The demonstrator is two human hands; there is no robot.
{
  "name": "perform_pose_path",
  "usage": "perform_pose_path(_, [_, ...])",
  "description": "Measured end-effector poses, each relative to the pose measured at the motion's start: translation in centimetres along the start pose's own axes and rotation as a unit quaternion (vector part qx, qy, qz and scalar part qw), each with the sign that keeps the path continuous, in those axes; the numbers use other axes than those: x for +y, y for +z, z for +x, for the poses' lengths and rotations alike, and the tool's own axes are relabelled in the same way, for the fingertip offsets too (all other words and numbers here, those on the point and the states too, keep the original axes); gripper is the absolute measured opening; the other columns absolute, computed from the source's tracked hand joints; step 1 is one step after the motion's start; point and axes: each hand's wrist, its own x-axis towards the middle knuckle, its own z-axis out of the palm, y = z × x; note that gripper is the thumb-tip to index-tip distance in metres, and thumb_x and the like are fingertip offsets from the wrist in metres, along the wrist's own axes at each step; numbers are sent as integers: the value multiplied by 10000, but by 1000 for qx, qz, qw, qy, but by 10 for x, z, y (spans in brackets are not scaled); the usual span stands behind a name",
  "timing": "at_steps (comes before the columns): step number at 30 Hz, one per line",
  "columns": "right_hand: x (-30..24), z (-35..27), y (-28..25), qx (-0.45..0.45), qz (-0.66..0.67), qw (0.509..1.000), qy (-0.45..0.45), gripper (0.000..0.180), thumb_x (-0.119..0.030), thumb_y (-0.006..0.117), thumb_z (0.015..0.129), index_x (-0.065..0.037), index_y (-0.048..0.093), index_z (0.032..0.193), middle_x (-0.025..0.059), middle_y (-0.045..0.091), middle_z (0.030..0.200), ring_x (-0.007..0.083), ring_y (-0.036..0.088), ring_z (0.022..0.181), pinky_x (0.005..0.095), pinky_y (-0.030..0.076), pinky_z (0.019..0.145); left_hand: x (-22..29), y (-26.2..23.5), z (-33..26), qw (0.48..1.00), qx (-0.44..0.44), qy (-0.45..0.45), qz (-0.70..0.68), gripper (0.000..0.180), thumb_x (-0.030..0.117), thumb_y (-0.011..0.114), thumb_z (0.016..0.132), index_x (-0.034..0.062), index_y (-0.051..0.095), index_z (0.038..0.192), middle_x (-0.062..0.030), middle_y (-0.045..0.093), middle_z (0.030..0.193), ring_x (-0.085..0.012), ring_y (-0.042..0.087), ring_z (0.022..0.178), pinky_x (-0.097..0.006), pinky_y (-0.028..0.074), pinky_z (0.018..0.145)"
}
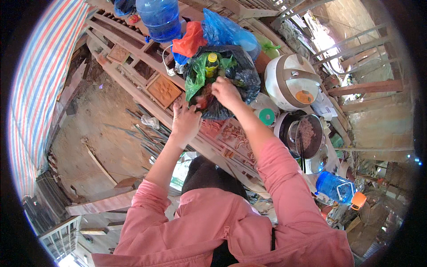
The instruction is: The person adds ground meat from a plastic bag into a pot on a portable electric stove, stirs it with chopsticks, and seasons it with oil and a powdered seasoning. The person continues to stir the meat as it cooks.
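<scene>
A black plastic bag (pixel 250 80) lies spread wide on the wooden bench, with a green plastic bag (pixel 195 76) inside its mouth. A bottle with a yellow cap (pixel 212 65) stands up among the contents. At the near left side, my left hand (pixel 186 119) has its fingertips at the lower end of the green bag, which stretches down to them. My right hand (pixel 227 93) reaches into the bag's mouth below the bottle, its fingers curled together. Whatever those fingers pinch is hidden. Something reddish (pixel 204 97) shows between the hands, too unclear to name.
Right of the bag stand a white rice cooker (pixel 278 82) and a pot (pixel 315 129) of crumbly food with chopsticks. A large blue water bottle (pixel 158 20), a red bag (pixel 190 39) and a blue bag (pixel 227 29) sit behind. Carved wooden panels (pixel 163 91) lie left.
</scene>
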Motion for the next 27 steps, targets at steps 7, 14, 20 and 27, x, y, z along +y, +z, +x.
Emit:
perform_pose_path(7, [-18,-13,-3,-12,94,995,3,114,-118,685,836,-70,670,939,133,629,987,372,619,989,457,522,847,-2,6,19,997,45,-46,-36,102,207,622,879,147,704,879,-23,710,982,-260,586,1074,-488,372,970])
perform_pose_path(14, [-41,-17,2,87,96,990,52,82,-191,687,838,-120,727,845,52,713,898,309,651,945,438,526,836,-11,-21,10,992,71,-71,-76,225,196,606,894,178,717,1089,-32,681,1151,-269,572,1131,-505,376,976])
perform_pose_path(20, [-42,-28,-77,78,506,854,89,132,-130,668,950,-1,689,938,23,707,852,105,658,795,253,509,753,6,-65,32,941,159,-60,-293,448,112,688,838,95,609,1279,-134,643,1176,-348,573,1137,-468,423,956])
perform_pose_path(27, [-85,-76,-162,143,617,773,40,217,-119,683,945,-27,608,1126,46,668,1012,114,634,897,290,529,791,42,-106,56,852,156,35,-498,277,6,685,841,-16,644,1114,-138,673,952,-232,678,782,-316,536,692])
